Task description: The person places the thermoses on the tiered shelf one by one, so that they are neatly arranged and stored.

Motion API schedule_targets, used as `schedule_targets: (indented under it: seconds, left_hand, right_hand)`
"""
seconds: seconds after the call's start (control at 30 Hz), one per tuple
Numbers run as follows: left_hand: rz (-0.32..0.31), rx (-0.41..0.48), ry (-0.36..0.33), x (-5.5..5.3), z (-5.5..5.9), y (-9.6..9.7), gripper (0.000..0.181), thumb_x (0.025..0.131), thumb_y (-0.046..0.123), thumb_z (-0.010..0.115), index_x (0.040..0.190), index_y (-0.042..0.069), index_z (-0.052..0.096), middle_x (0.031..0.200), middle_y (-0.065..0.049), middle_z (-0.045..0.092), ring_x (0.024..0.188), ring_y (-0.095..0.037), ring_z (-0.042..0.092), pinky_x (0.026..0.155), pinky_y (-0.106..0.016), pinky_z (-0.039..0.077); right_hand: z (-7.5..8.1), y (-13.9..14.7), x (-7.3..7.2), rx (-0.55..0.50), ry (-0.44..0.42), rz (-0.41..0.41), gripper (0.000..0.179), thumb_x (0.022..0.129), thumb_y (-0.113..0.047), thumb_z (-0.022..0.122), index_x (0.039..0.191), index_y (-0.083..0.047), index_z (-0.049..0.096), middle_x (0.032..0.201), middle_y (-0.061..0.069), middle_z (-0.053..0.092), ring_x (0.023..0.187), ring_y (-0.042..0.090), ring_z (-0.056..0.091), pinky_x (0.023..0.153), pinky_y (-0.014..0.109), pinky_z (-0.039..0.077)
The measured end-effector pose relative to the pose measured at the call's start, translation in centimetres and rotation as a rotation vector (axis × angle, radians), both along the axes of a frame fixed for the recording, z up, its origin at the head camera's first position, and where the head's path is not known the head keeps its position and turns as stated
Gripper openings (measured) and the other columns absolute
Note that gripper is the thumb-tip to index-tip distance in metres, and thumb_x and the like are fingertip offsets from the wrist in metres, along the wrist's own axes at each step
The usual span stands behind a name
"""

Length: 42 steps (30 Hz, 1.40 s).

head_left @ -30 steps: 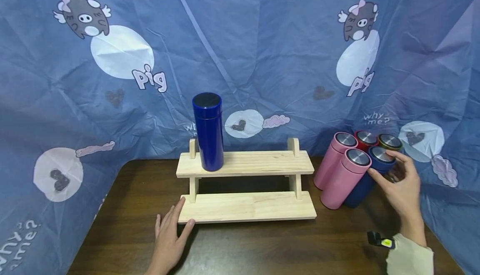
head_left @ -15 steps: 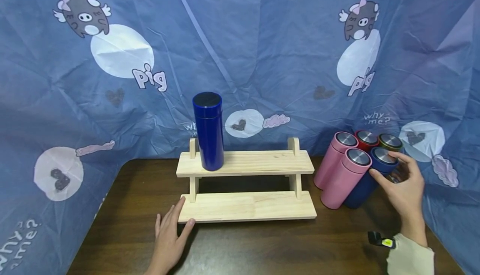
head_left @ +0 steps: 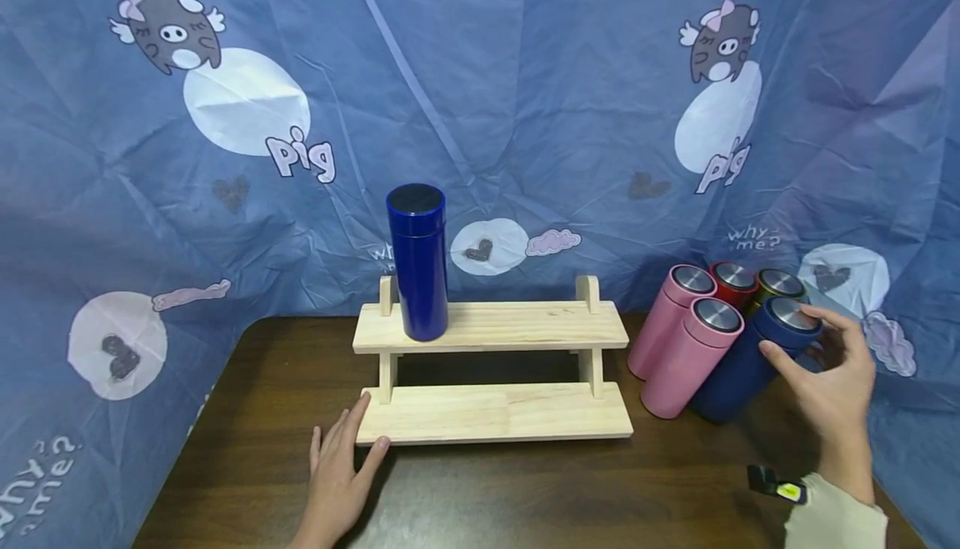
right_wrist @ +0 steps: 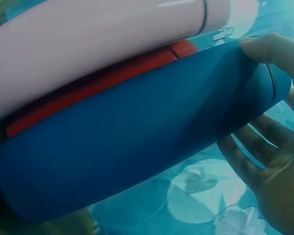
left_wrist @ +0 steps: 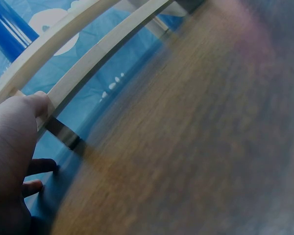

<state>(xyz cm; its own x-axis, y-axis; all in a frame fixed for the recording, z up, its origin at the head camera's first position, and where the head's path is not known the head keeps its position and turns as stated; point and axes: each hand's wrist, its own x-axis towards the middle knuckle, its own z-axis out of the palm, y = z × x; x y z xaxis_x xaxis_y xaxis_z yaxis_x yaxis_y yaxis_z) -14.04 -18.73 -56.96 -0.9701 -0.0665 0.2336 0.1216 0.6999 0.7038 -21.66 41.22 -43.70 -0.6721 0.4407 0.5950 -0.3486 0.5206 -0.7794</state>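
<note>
"Pig" and "why me?" are printed on the cloth (head_left: 480,49). At four o'clock in the head view, the right hand (head_left: 834,386) pinches the navy bottle (head_left: 738,372) near its lid (head_left: 797,314), long axis slanting, lid toward one o'clock. At seven, the left hand (head_left: 337,474), fingers spread, touches the rack (head_left: 495,411).

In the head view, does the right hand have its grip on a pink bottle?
No, the right hand holds the navy bottle near its lid, beside the front pink bottle.
</note>
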Motion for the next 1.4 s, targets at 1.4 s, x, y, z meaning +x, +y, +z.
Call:
schedule_targets:
  seconds: [1.4]
  left_hand:
    - [0.003,0.006,0.053,0.1,-0.4,0.0,0.068,0.111,0.037,0.068,0.170,0.016,0.043,0.168,-0.026,0.050,0.153,-0.059,0.044,0.125,-0.081,0.011]
  right_hand:
    - [6.7,-4.8,5.3,0.117,0.250,0.327,0.079,0.062,0.036,0.075,0.138,0.021,0.061,0.128,0.001,0.076,0.111,0.009,0.072,0.092,0.014,0.054]
